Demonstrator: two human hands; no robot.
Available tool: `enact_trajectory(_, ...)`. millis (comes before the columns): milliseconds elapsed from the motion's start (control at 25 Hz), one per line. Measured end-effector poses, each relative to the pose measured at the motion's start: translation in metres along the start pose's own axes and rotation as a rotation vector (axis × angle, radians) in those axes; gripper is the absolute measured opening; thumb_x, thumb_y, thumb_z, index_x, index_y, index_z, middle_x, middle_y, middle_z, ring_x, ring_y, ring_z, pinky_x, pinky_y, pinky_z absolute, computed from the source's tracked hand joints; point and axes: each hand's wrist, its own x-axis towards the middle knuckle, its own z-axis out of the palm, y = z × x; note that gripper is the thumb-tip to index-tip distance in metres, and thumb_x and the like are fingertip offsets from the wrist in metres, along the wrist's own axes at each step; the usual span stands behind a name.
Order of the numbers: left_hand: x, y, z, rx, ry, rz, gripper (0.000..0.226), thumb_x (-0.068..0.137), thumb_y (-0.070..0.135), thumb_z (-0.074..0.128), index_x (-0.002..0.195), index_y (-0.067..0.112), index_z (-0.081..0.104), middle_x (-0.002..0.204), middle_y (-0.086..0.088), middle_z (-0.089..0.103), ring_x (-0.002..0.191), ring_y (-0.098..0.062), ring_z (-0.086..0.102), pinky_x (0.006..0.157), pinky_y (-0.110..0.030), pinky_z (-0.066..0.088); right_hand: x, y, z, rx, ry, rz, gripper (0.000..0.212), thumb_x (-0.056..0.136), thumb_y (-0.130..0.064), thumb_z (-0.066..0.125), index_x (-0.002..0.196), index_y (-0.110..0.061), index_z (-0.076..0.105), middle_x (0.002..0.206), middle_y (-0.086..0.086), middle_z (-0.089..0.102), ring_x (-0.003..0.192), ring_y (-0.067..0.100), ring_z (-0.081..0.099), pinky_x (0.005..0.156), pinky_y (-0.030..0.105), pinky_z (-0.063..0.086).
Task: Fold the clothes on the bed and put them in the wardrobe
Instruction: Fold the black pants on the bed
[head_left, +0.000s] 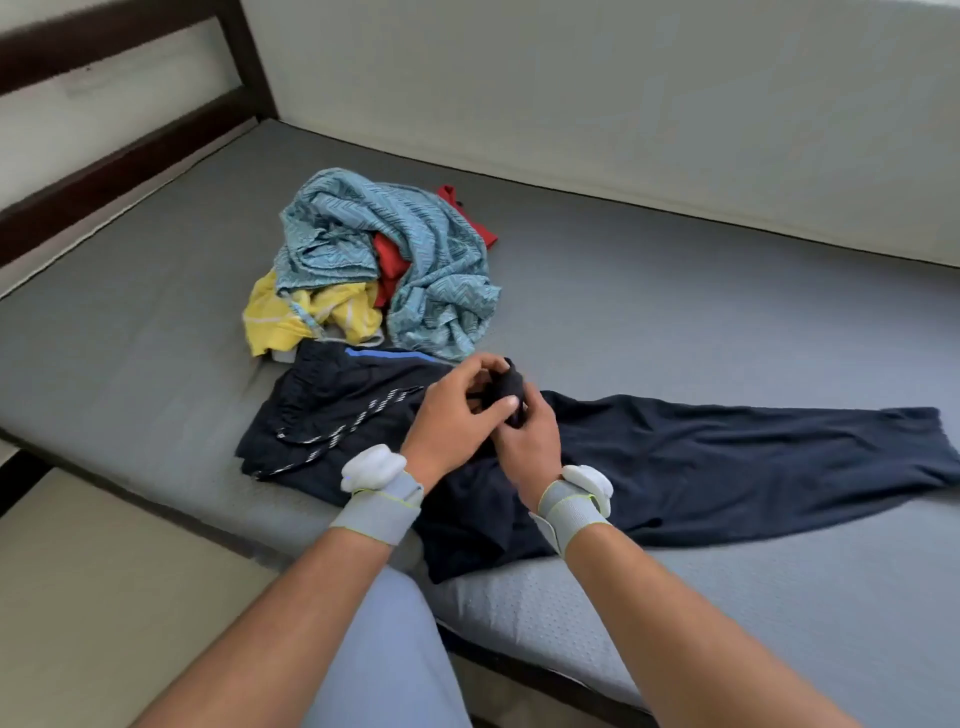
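Note:
Dark navy trousers (727, 457) lie spread across the grey mattress (675, 291), one leg stretched out to the right, the waistband end with a white patterned drawstring at the left. Above their middle, my left hand (457, 410) and my right hand (524, 436) together grip a small bunched piece of dark fabric (511, 387), fingers curled round it. Whether that piece belongs to the trousers I cannot tell. Behind lies a heap of unfolded clothes: a teal patterned garment (431, 260), a yellow one (306, 312) and a red one (389, 260).
A dark wooden bed frame (130, 150) runs along the left side, a pale wall behind the mattress. My knee in light blue trousers (384, 649) is at the bed's front edge. Beige floor shows at lower left. No wardrobe is in view.

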Motion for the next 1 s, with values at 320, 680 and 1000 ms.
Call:
enact_trajectory(320,-0.003,-0.012,0.074,0.189,-0.003,-0.075,0.055,0.083,0.036,0.071,0.131,0.032,0.043,0.126,0.010,0.047,0.129,-0.006,0.037,0.103,-0.022,0.030,0.043,-0.009,-0.215,0.634,0.575,-0.006,0.034,0.079,0.009,0.064,0.107,-0.010,0.065,0.111,0.019,0.064,0.100,0.026,0.058,0.105,0.046,0.043)
enact_trajectory(680,0.009,-0.004,0.208,0.676,-0.567,0.055,0.087,0.075,0.062,0.065,0.146,0.030,0.025,0.156,0.005,0.018,0.146,-0.013,0.006,0.114,-0.041,0.016,0.004,0.100,-0.376,0.454,0.807,0.493,0.089,0.079,-0.007,0.075,0.146,-0.028,0.019,0.151,0.004,0.034,0.126,0.024,0.049,0.086,0.040,0.051)
enact_trajectory(1000,0.044,0.019,0.317,0.471,-0.651,0.162,0.062,0.086,0.056,0.039,0.135,0.018,0.046,0.141,0.000,0.045,0.137,-0.019,0.034,0.113,-0.038,0.029,0.010,0.108,-0.402,0.525,0.868,0.425,0.053,0.084,0.007,0.066,0.124,-0.013,0.038,0.098,0.006,0.058,0.078,0.014,0.058,0.057,0.030,0.054)
